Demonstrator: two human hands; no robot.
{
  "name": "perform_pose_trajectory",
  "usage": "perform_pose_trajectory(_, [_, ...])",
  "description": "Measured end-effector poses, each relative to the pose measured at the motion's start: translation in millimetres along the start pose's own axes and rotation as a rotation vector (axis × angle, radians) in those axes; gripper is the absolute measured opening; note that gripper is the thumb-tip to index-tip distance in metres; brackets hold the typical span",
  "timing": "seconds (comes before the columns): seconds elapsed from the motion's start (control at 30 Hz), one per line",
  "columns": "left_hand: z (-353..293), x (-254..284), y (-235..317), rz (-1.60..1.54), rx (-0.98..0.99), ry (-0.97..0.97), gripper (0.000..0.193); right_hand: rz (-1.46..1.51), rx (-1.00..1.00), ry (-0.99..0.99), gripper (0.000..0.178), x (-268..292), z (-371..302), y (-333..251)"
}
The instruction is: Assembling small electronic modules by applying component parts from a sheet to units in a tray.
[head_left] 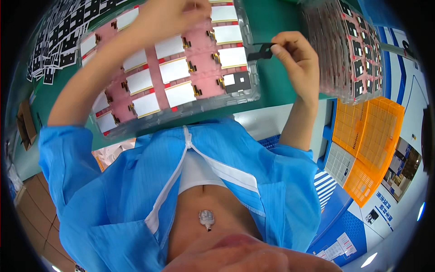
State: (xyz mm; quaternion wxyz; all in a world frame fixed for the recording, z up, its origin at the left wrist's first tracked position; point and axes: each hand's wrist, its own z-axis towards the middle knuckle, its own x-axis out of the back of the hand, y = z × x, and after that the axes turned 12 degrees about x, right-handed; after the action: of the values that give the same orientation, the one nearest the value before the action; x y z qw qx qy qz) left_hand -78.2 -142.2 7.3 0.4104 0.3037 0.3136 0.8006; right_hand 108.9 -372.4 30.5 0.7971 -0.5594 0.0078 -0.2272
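Note:
My right hand (297,56) pinches a thin black die-cut sticker (259,53) between thumb and fingertips, beside the right edge of a clear plastic tray (181,115). Rows of flat white panels (174,70) with small gold-and-black connector tails lie in the tray on pink backing. At its near right corner, one panel carries a black sticker piece (239,82) with a white square. My left hand (183,16) reaches over the tray at the upper edge of the view. Its fingers are curled together and partly cut off; what they hold, if anything, is hidden.
A tall stack of filled clear trays (340,50) stands at the right. Many black-and-white cut sheets (59,38) lie at the far left on the green table mat (276,86). Orange plastic crates (369,136) are below the table at the right; a small cardboard box (26,122) is at the left.

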Motion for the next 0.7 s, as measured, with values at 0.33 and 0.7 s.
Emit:
perform_pose_trajectory(0.33, [-40, -56, 70, 0.748, 0.533, -0.152, 0.036, 0.045, -0.082, 0.039, 0.011, -29, -13, 15])
perform_pose_trajectory(0.7, [-43, -60, 71, 0.792, 0.547, -0.141, 0.037, 0.025, -0.112, 0.014, 0.01, -38, -13, 16])
